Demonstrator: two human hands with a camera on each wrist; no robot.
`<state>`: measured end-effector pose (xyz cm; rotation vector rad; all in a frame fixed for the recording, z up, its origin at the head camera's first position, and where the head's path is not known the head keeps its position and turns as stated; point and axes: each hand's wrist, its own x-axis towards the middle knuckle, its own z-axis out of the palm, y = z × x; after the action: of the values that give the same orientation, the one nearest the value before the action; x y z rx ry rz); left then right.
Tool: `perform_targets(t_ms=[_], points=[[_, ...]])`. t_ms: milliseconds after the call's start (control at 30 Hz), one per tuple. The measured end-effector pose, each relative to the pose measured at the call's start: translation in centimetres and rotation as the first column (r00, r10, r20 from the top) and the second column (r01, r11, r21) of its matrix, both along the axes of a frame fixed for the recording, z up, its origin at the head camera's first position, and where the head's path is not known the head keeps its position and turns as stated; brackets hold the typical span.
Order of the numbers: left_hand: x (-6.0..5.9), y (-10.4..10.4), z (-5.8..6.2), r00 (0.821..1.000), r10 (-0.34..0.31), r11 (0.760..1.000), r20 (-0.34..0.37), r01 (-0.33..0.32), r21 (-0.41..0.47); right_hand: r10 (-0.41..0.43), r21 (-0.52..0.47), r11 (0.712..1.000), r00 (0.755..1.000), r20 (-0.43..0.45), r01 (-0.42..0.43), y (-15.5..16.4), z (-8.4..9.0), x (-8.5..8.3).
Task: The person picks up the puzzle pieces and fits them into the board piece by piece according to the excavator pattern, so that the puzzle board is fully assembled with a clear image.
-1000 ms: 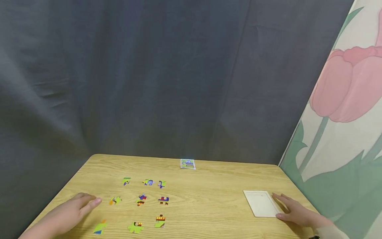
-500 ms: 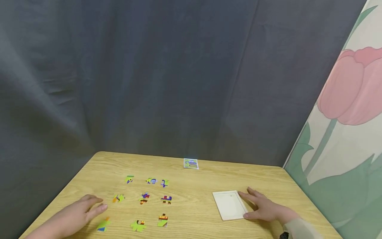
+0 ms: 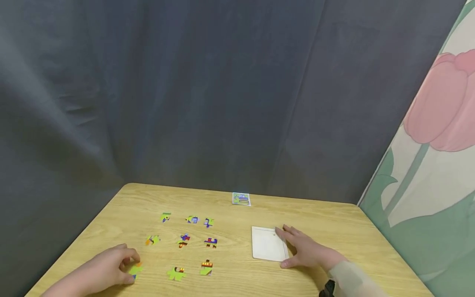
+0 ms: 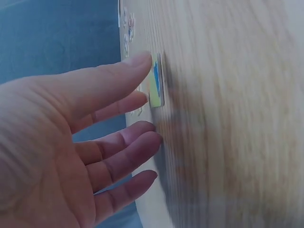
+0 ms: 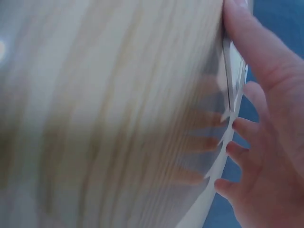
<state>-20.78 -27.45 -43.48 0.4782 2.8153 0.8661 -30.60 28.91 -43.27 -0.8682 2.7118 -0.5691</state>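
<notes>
My left hand (image 3: 111, 266) rests low at the table's left, its thumb and index finger at opposite edges of a green, orange and blue puzzle piece (image 3: 135, 270). In the left wrist view the piece (image 4: 155, 85) lies flat between those fingertips; the other fingers curve loosely. Several more puzzle pieces lie spread to its right, among them a green one (image 3: 176, 274) and a green-and-red one (image 3: 206, 268). My right hand (image 3: 306, 249) touches the right side of a shallow white tray (image 3: 268, 244), fingers fairly straight, thumb at its near corner.
A small picture card (image 3: 241, 199) lies at the back edge of the wooden table (image 3: 315, 218). A dark curtain (image 3: 222, 103) hangs behind. On the right stands a wall with a tulip pattern (image 3: 430, 111).
The white tray has slid left across the table with my right hand at its side. My left hand has come down to the nearest-left puzzle piece and closed its thumb and index finger around it.
</notes>
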Motion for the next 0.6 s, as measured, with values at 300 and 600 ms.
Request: perform_targets(t_ms=[300,600], points=[[0.18,0.64,-0.13,1.0,0.015,1.0,-0.007,-0.015,0.015,-0.039,-0.068,0.997,0.996,0.082,0.045,0.04,-0.02,-0.83],[-0.03,0.54,-0.48,1.0,0.026,0.996,0.015,-0.027,0.09,-0.099,-0.045,0.994,0.994,0.038,0.1,0.0,-0.16,-0.85]])
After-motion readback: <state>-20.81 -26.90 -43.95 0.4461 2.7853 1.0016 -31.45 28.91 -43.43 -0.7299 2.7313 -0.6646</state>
